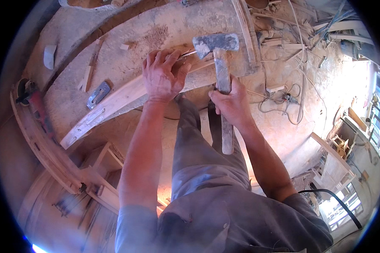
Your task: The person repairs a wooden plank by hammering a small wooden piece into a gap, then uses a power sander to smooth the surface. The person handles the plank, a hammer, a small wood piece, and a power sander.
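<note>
Hammer (222, 76) over counter's (114, 63) near edge, toward its right end; handle runs nearly straight back toward the person, butt end nearest, head crosswise beyond. Right hand (234, 101): grip wrapped tight round handle, about mid-length. Wooden board (118, 98) lies along near edge, long axis slanting, slotted end toward near left corner. Left hand (162, 80) over board, fingers bent, thumb apart; thin metal rod (189, 53) shows by fingertips, can't tell whether grip pinches it.
</note>
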`<state>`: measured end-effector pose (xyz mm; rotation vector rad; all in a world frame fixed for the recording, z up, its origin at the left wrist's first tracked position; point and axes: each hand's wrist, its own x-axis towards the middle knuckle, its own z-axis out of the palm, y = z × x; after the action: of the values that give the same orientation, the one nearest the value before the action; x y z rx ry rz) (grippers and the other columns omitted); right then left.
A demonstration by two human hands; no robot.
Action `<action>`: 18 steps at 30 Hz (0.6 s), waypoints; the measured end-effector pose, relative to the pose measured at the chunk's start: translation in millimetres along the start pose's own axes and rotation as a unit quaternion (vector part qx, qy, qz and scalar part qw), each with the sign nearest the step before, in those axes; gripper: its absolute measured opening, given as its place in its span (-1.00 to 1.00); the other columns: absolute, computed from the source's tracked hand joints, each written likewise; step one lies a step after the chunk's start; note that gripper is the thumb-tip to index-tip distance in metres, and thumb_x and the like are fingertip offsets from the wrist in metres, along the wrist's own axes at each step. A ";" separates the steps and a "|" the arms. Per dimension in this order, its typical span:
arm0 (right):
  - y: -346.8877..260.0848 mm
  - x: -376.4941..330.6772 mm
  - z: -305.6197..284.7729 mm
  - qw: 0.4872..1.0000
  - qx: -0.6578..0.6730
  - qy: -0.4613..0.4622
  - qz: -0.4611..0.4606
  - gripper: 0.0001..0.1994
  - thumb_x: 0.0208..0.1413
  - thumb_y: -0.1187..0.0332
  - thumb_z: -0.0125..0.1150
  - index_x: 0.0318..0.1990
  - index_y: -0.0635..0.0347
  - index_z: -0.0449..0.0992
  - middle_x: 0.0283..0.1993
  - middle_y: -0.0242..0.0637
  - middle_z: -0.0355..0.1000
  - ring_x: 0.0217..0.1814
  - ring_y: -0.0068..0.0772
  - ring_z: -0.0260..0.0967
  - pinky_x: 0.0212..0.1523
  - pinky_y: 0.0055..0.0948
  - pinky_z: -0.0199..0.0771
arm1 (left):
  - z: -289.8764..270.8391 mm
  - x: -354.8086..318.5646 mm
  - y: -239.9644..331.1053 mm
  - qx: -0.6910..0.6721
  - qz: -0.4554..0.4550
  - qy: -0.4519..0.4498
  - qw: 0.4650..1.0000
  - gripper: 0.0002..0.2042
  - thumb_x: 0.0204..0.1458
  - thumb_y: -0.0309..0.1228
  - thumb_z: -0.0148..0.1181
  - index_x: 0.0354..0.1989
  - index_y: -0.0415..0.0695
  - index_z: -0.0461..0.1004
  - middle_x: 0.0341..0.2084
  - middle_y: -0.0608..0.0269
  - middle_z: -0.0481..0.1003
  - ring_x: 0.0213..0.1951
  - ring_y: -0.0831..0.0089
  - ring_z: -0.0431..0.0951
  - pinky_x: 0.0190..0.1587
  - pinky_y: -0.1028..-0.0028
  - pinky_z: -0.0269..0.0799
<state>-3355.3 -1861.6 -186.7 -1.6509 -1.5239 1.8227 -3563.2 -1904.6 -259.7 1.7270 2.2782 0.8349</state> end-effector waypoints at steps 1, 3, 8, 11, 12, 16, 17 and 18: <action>-0.5 -1.0 2.4 1.000 0.008 0.018 -0.006 -0.67 0.07 0.44 0.35 -0.06 0.38 0.40 -0.46 -0.31 0.43 -0.61 -0.56 0.40 -0.61 -0.45 0.40 | -1.1 0.1 -0.4 0.005 0.002 -0.001 1.000 -0.61 -0.03 -0.09 0.38 -0.04 0.03 0.65 -0.11 0.28 0.58 0.08 0.11 0.45 0.15 0.06 0.29; -0.1 -4.2 7.2 0.997 0.020 0.066 -0.015 -0.67 0.07 0.44 0.36 -0.06 0.36 0.41 -0.42 -0.31 0.45 -0.54 -0.54 0.42 -0.53 -0.44 0.42 | -2.2 0.1 0.8 0.004 -0.004 -0.005 1.000 -0.62 -0.01 -0.09 0.37 -0.04 0.02 0.65 -0.11 0.27 0.58 0.08 0.11 0.45 0.15 0.06 0.29; 22.2 -14.3 5.0 0.933 -0.132 0.296 -0.157 -0.77 0.10 0.48 0.39 -0.23 0.23 0.39 -0.49 -0.40 0.39 -0.50 -0.62 0.31 -0.48 -0.48 0.35 | 1.5 5.3 5.6 -0.007 -0.005 0.021 1.000 -0.67 0.09 -0.14 0.33 -0.05 -0.04 0.64 -0.09 0.27 0.59 0.06 0.13 0.48 0.15 0.10 0.31; 33.7 -7.0 -26.3 0.932 -0.144 0.294 -0.154 -0.76 0.09 0.43 0.43 -0.25 0.23 0.42 -0.48 -0.42 0.38 -0.47 -0.62 0.28 -0.45 -0.48 0.33 | 8.0 11.1 8.9 -0.029 0.037 0.061 0.997 -0.75 0.10 -0.24 0.34 -0.11 -0.05 0.64 -0.11 0.29 0.59 0.05 0.15 0.49 0.12 0.11 0.32; 30.0 -7.6 -33.3 0.952 -0.132 0.258 -0.101 -0.76 0.08 0.41 0.44 -0.26 0.23 0.43 -0.49 -0.42 0.38 -0.49 -0.62 0.27 -0.46 -0.49 0.32 | 13.3 13.1 5.9 -0.043 0.045 0.067 0.996 -0.76 0.09 -0.26 0.34 -0.11 -0.03 0.63 -0.12 0.29 0.59 0.05 0.15 0.50 0.11 0.11 0.32; -1.5 -3.2 -36.7 0.989 0.020 0.118 0.087 -0.69 0.06 0.40 0.48 -0.18 0.22 0.41 -0.47 -0.42 0.42 -0.60 -0.62 0.34 -0.63 -0.56 0.31 | 21.6 13.2 5.1 -0.063 0.057 0.069 0.994 -0.80 0.08 -0.30 0.35 -0.15 -0.04 0.62 -0.14 0.31 0.59 0.02 0.18 0.52 0.05 0.13 0.35; 0.2 -2.5 -33.6 0.990 0.021 0.130 0.056 -0.70 0.07 0.41 0.47 -0.18 0.23 0.41 -0.46 -0.41 0.43 -0.59 -0.62 0.34 -0.62 -0.57 0.32 | 22.8 12.7 5.8 -0.058 0.060 0.071 0.994 -0.80 0.08 -0.30 0.36 -0.15 -0.05 0.62 -0.14 0.32 0.59 0.00 0.18 0.53 0.03 0.14 0.35; 0.8 -1.8 -29.6 0.989 0.022 0.143 0.026 -0.70 0.08 0.41 0.46 -0.18 0.23 0.40 -0.44 -0.41 0.43 -0.58 -0.63 0.35 -0.61 -0.57 0.33 | 24.2 12.6 6.2 -0.052 0.064 0.072 0.994 -0.80 0.08 -0.30 0.36 -0.15 -0.06 0.62 -0.14 0.32 0.59 -0.01 0.19 0.53 0.01 0.15 0.36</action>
<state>-3329.6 -1848.1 -180.8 -1.8521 -1.3214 1.5490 -3551.2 -1883.8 -274.1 1.8360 2.1855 1.1174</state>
